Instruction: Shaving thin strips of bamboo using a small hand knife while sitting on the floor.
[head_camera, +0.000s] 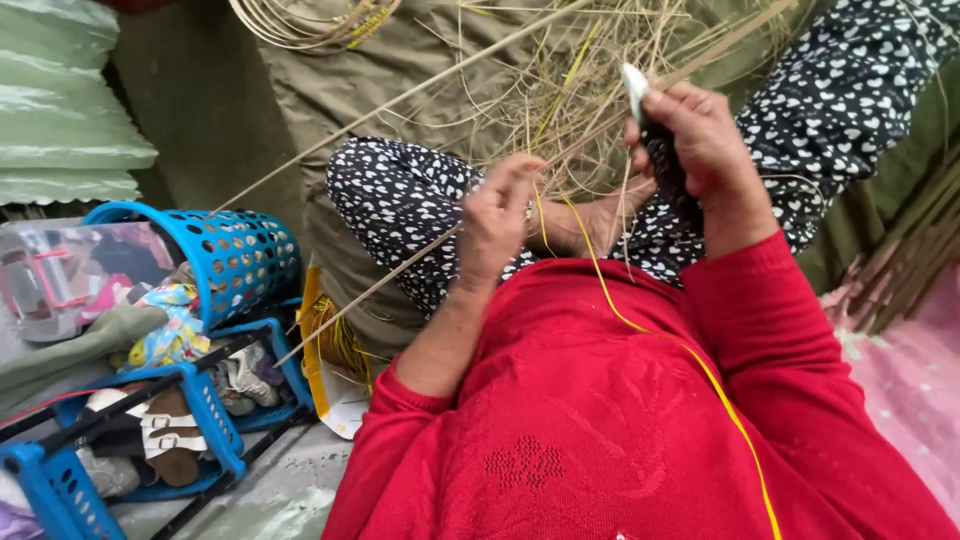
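My left hand (497, 218) pinches a long thin cane strip (400, 270) that runs from lower left up toward my right hand. My right hand (700, 140) is closed around a dark-handled knife (655, 150) whose pale blade tip (634, 82) points up, next to the strip. A thin yellow strand (640, 325) trails from between the hands down over my red sweater. My legs in black trousers with white hearts (400, 195) are crossed under the hands. A second long cane (400, 100) crosses above them.
A heap of loose straw and split strips (570, 80) lies on an olive cloth (350, 70). At left stand blue plastic baskets (240, 250) with sandals and clothes. Bundled sticks (915, 260) and a pink cloth (910, 380) lie at right. Coiled cane (300, 20) sits at top.
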